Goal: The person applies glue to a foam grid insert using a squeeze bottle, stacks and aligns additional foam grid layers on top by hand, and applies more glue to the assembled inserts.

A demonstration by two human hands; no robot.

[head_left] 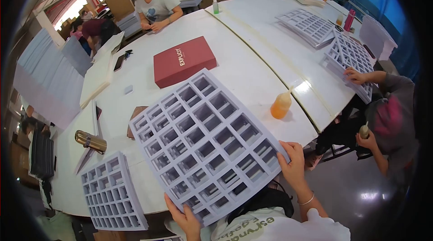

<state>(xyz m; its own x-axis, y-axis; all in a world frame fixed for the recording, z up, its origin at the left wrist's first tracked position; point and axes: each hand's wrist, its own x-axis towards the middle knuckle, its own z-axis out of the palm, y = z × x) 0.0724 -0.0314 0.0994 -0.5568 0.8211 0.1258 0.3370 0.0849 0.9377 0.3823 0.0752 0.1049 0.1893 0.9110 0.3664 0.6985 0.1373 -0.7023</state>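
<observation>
Gripping a white grid tray (212, 136) between two bare hands, the person holds it tilted at the near edge of the white table (252, 85). The left hand (186, 220) is clamped on its near left corner and the right hand (293, 165) on its right edge, the two well apart; whether the tray's underside touches the table cannot be told. Just beyond its far corner lies a red box (185, 62) with pale lettering, and to its right stands a squeeze bottle (281, 105) of orange liquid. To the left, a second grid tray (112, 191) lies near a gold flask (90, 141). At the right, a co-worker's hand (356, 76) rests on another grid piece (349, 56), the other hand (369, 141) holding a small bottle (364, 131).
</observation>
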